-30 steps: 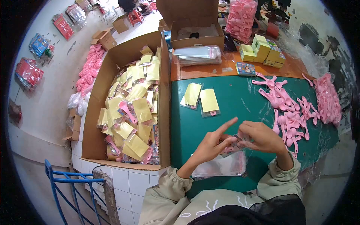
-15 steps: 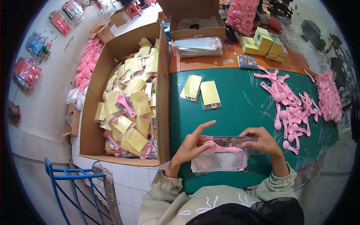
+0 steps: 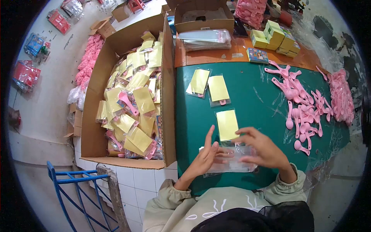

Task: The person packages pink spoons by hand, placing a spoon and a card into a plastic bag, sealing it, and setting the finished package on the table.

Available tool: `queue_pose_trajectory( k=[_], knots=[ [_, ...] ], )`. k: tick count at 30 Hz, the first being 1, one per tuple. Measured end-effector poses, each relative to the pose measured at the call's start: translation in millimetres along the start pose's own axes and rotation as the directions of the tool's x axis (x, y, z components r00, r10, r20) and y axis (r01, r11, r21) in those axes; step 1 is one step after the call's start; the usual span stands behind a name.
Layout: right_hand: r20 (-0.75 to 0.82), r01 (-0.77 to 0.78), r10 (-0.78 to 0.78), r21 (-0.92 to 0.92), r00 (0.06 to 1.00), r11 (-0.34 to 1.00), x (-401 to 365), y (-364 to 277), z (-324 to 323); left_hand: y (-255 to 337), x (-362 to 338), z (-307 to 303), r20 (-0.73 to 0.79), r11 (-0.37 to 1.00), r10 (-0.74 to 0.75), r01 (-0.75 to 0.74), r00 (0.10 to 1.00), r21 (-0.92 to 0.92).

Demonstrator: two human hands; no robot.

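From the head camera we see our left hand [image 3: 206,156] with fingers spread wide, resting on the stack of clear bags [image 3: 235,165]. Our right hand [image 3: 264,151] curls over the top of the stack; we cannot tell if it pinches. A filled yellow pack [image 3: 227,124] lies just past our fingertips. We think we are picking up a new bag. The next move calls for peeling off only one, then reaching right for a pink spoon [image 3: 289,114].

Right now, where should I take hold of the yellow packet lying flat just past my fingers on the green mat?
Probably by its near short edge, coming from your side. The yellow packet lies flat on the green mat, long side pointing away, and that edge ends beside the fingertips of your right hand. Slide a thumb under the clear rim and pinch.
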State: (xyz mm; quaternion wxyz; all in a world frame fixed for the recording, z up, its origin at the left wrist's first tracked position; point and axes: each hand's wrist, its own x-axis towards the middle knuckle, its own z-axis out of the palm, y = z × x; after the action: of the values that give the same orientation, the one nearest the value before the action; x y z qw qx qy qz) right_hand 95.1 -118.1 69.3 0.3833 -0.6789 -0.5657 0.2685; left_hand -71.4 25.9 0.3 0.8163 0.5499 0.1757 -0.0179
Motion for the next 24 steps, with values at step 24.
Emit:
queue_pose_trajectory(
  k=[24],
  knots=[
    [0.103,0.237,-0.214,-0.466,0.971,0.852,-11.4,7.7,64.6,-12.1,-17.4,-0.4,-0.034,0.984,-0.036,0.041,0.999,0.173]
  ],
)
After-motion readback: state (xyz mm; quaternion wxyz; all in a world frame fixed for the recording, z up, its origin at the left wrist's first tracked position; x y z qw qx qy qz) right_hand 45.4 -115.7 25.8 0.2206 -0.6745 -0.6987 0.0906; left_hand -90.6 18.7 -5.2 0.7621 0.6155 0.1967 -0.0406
